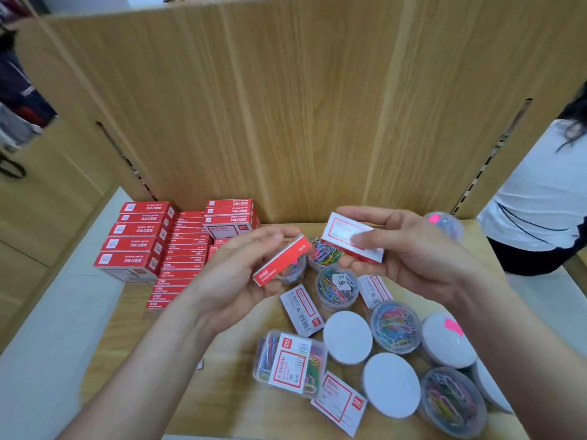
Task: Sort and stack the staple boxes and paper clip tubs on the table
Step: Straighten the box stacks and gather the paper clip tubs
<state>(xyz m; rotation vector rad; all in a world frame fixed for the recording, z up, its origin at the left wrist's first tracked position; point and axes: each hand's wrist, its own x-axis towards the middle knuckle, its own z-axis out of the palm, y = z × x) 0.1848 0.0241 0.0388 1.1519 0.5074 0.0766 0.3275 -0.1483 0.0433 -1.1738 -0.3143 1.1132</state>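
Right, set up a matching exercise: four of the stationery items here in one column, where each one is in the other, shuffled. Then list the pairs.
Things
1. small red cardboard staple box, red side showing
2. small cardboard staple box, white red-framed face showing
3. round clear plastic tub with a handwritten paper label
4. stacks of red cardboard staple boxes

Places
A. left rear of the wooden table
B. held in the left hand
C. on the table, below and between the hands
D. held in the right hand

Pairs: 1-B, 2-D, 3-C, 4-A
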